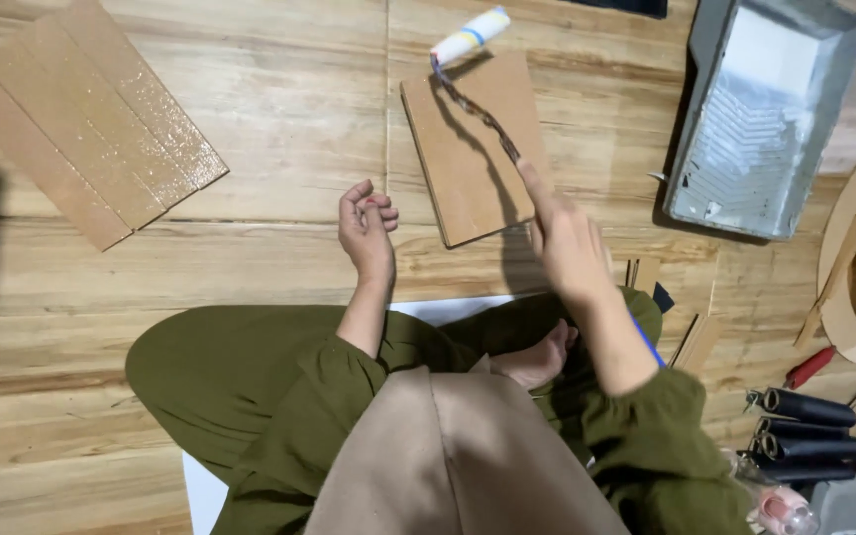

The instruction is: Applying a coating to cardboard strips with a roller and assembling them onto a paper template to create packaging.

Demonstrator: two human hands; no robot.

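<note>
My right hand (565,238) grips the thin metal handle of a small paint roller (470,37), whose white sleeve with a blue and yellow band rests at the far edge of a brown cardboard panel (468,159) on the wooden floor. My left hand (367,230) hovers just left of that panel with its fingers loosely curled and nothing in it. I sit cross-legged in olive green clothes, with a bare foot (539,363) showing below the right arm.
A larger cardboard sheet (81,119) with a wet, glossy strip lies at the far left. A grey paint tray (760,114) stands at the upper right. Black rolled tubes (806,426), a red-handled tool (809,367) and cardboard scraps crowd the right edge. White paper (448,309) lies under me.
</note>
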